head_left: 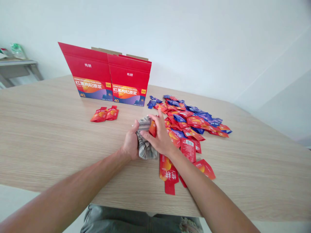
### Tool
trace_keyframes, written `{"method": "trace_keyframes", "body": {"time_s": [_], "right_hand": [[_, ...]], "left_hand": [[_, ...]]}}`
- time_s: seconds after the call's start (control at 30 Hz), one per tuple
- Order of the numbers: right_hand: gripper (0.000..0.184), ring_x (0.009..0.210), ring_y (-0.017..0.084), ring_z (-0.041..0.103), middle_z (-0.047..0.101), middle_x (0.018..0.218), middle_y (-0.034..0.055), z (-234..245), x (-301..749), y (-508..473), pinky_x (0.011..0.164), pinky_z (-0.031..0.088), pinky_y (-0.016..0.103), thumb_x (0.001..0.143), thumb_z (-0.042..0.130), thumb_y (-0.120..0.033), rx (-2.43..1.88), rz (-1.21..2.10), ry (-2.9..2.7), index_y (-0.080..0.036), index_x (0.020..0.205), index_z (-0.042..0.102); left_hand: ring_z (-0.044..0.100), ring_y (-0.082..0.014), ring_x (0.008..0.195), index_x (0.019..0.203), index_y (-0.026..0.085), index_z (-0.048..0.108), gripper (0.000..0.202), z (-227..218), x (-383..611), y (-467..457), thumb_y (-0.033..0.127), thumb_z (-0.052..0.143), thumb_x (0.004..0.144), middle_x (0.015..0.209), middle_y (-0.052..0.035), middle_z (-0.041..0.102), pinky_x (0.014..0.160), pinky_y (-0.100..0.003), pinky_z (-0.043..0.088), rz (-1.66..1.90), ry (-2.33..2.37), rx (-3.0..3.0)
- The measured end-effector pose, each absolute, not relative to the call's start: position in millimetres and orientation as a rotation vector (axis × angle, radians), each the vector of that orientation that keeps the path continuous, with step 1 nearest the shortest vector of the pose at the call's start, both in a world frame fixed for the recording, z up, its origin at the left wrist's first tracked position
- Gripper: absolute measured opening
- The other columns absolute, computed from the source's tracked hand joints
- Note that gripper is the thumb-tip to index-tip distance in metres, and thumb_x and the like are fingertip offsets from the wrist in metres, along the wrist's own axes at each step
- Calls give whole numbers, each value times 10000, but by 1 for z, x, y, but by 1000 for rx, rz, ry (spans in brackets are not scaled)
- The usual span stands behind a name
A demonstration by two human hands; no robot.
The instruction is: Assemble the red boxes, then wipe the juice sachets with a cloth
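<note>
A striped grey-and-white cloth (147, 149) is bunched in my left hand (131, 142), with the fingers largely hidden behind it. From the right, my right hand (162, 136) curls around a red-orange pouch (152, 128), which lies against the cloth. Only a small part of that pouch shows between the thumb and fingers. Right beside this hand begins a loose pile of red and blue-purple pouches (196, 121). A red pouch (168, 170) with a narrow spout end lies flat below the wrist.
Two red cartons (130, 79) stand side by side at the table's back, their lids raised. Before them lie two red pouches (99, 115), overlapping. The wooden table (48, 136) meets a white wall, and a grey side table (17, 61) stands far left.
</note>
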State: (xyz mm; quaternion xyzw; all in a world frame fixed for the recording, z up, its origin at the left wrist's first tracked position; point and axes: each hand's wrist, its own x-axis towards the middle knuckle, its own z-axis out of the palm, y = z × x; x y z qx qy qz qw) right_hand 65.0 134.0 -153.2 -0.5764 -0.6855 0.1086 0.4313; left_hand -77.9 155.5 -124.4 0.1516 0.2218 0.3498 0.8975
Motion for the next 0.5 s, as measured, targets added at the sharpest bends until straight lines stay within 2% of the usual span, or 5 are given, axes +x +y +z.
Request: {"method": "trace_keyframes", "body": {"time_s": [0.07,0.13,0.3,0.4,0.5], "right_hand": [[1010,1817,440,20,91,1954,176,-156,56,132,1431,170,712,973,691,-854,-1513,408,-1825,-260,1749,438],[1119,1811,458,-67,37,1964,168,-158,50,130,1424,106,757,954,645,-932,-1555,500,-1883,-274,1813,359],[1164,1813,426,-54,55,1959,182,-152,43,125,1447,116,704,970,606,-943,-1526,536,-1944,-234,1845,309],[1026,1818,377,97,229,1927,199,-144,41,121,1449,225,641,1051,606,-826,-1470,502,-2000,-203,1828,358],[645,1697,324,475,526,1794,175,-137,44,119,1382,420,542,1145,552,-509,-1419,391,-1994,-200,1712,557]], "left_hand": [[832,-402,1186,1573,93,675,771,-126,-77,154,648,322,1171,1273,-224,849,1095,-572,652,725,438,321],[829,-386,1201,1578,109,676,767,-127,-77,152,650,313,1174,1262,-210,853,1109,-554,648,744,440,323],[851,-320,1116,1497,134,725,688,-122,-76,151,577,289,1203,1113,-152,870,1024,-439,688,832,485,316],[861,-314,1044,1428,115,751,626,-117,-78,153,555,368,1199,1035,-138,868,974,-412,703,887,577,284],[865,-328,1005,1393,103,765,610,-115,-79,157,539,388,1194,1036,-154,870,947,-443,711,890,638,254]]}}
